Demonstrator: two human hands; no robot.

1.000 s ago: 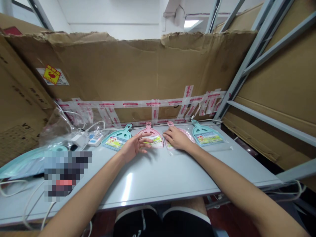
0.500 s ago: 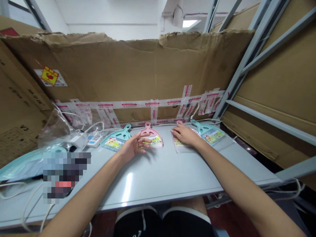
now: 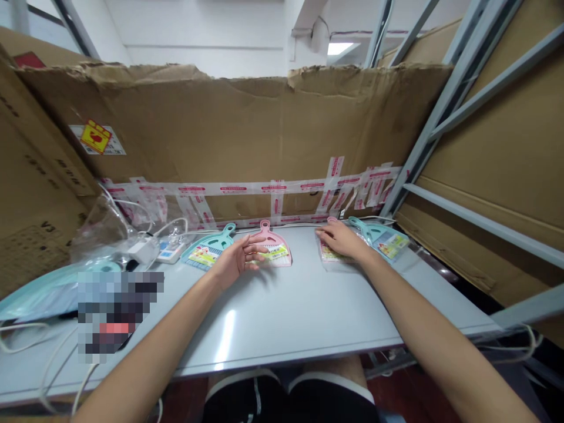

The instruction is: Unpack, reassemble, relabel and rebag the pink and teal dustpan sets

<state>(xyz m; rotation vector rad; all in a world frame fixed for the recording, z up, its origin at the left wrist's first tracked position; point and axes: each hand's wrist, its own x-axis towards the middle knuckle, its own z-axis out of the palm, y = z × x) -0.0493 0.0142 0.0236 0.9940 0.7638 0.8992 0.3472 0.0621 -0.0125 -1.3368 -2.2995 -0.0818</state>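
My left hand (image 3: 240, 257) is open, palm turned to the right, its fingers loosely spread over a pink dustpan-and-brush set (image 3: 279, 254). Whether it touches that set I cannot tell. Partly behind the wrist lies a teal dustpan set (image 3: 205, 254) with a yellow-green label. My right hand (image 3: 342, 238) lies palm down across a second pink dustpan set (image 3: 328, 254), its fingers pointing left and slightly bent. Much of that set is hidden under the hand. Close against its right side is another teal dustpan set (image 3: 388, 242) in clear wrapping.
At the left are a larger teal wrapped item (image 3: 48, 288), a white power strip (image 3: 170, 251), cables and a blurred-out object (image 3: 118, 314). A tall cardboard box (image 3: 247, 129) stands along the back of the grey table (image 3: 299, 317). Metal shelf posts (image 3: 429, 138) rise at the right.
My right hand has moved a little to the right, and the pink set under it and the teal set beside it have shifted the same way. My left hand has hardly moved.
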